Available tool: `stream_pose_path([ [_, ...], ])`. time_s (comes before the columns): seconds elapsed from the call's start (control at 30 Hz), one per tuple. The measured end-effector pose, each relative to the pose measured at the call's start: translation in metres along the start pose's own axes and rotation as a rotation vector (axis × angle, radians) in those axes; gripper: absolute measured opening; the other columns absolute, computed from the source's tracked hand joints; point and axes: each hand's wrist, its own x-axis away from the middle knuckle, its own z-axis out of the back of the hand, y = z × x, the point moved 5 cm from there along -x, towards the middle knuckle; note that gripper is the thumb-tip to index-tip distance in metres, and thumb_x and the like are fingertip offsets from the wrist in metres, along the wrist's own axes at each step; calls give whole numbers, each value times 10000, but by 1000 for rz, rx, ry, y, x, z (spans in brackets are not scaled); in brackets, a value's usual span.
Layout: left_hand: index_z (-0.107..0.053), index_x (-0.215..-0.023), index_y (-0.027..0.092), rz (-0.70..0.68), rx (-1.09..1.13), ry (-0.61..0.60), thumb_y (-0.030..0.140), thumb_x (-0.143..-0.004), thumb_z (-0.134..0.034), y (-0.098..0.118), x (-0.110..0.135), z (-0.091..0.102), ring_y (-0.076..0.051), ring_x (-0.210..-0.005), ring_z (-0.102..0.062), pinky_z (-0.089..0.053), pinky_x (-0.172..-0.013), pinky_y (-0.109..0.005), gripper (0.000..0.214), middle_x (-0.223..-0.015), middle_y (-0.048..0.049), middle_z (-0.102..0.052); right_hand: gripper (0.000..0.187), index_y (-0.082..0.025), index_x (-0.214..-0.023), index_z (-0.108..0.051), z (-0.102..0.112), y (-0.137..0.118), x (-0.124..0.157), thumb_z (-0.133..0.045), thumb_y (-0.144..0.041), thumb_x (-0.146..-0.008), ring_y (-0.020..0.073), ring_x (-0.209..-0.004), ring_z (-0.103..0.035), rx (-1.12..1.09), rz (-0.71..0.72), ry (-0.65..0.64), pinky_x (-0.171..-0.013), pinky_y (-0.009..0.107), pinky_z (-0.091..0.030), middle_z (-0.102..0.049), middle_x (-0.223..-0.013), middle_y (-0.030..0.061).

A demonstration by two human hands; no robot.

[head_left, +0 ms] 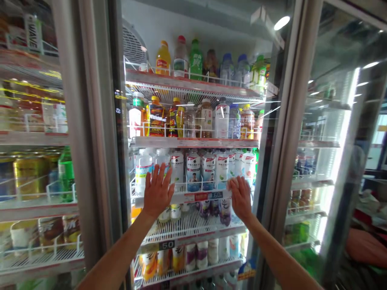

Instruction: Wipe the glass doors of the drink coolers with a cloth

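My left hand is open, its fingers spread upward. The palm lies flat against the front rail of the third shelf, in front of the white-labelled water bottles. My right hand is at the right end of the same shelf. Its fingers are together and curled over the wire rail beside the price strip, just below a white bottle with a red cap band. Small purple-labelled bottles hang just under my right hand on the shelf below.
The cooler holds several shelves of drinks: juice and soda bottles on top, mixed teas below, yoghurt drinks low down. A closed glass door with cans stands at the left. A glass door is at the right.
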Motion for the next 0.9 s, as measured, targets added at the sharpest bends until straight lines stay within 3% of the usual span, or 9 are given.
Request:
stream_pose_path([
  [0.17, -55, -1453, 265, 16, 15, -28, 251, -867, -481, 0, 7, 1, -237, -1394, -99, -119, -1142, -472, 725, -1509, -73, -141, 501, -219, -1425, -270, 4, 46, -43, -305, -219, -926, 289, -1370, -236, 36, -271, 260, -1057, 570, -297, -245, -1486, 135],
  [0.23, -60, -1453, 267, 5, 23, -45, 252, -864, -489, 1, 12, 0, -237, -1393, -103, -126, -1142, -465, 729, -1508, -74, -146, 516, -225, -1433, -246, -2, 28, -39, -316, -212, -921, 292, -1372, -229, 44, -314, 273, -1056, 567, -299, -230, -1492, 136],
  [0.3, -66, -1453, 266, -6, 25, -58, 249, -861, -493, 3, 16, 0, -238, -1392, -106, -134, -1141, -463, 730, -1507, -76, -147, 567, -247, -1447, -189, -9, -13, -23, -337, -171, -904, 295, -1382, -201, 24, -245, 194, -1054, 578, -297, -225, -1498, 126],
  [0.43, -83, -1453, 248, -18, 8, -62, 250, -865, -481, 2, 19, 1, -241, -1393, -93, -139, -1136, -469, 711, -1507, -93, -149, 624, -293, -1444, -179, -23, -90, -2, -384, -140, -875, 275, -1385, -204, -76, 107, -77, -1071, 555, -292, -310, -1474, 71],
  [0.5, -122, -1450, 237, -40, -5, -79, 261, -867, -476, -2, 20, 4, -234, -1392, -105, -144, -1136, -458, 682, -1500, -103, -184, 633, -303, -1444, -169, -22, -87, -13, -389, -137, -874, 263, -1385, -210, -72, 123, -84, -1072, 541, -298, -311, -1475, 58],
  [0.6, -178, -1439, 233, -41, -27, -122, 277, -877, -458, -14, 27, 10, -221, -1387, -144, -135, -1136, -454, 628, -1474, -109, -272, 623, -289, -1446, -161, -11, -52, -39, -364, -123, -881, 275, -1391, -187, 15, -153, 133, -1048, 568, -305, -235, -1504, 78],
  [0.67, -180, -1439, 227, -26, -45, -133, 278, -883, -449, -23, 35, 15, -213, -1383, -159, -128, -1137, -452, 620, -1455, -117, -314, 613, -270, -1448, -167, -10, -52, -41, -352, -123, -883, 287, -1396, -162, 35, -245, 206, -1048, 587, -288, -202, -1512, 94],
  [0.83, -142, -1448, 219, -35, -62, -109, 269, -876, -469, -32, 46, 19, -208, -1380, -165, -124, -1137, -438, 660, -1443, -124, -330, 561, -279, -1410, -297, -32, -132, -16, -387, -149, -872, 234, -1400, -167, -122, 219, -107, -1113, 495, -247, -339, -1464, 36],
  [0.9, -146, -1447, 214, -42, -56, -87, 278, -875, -476, -31, 46, 18, -207, -1381, -164, -122, -1137, -435, 664, -1439, -124, -336, 542, -285, -1385, -347, -33, -140, -23, -409, -145, -866, 212, -1396, -184, -150, 314, -151, -1126, 468, -233, -372, -1446, 20],
])
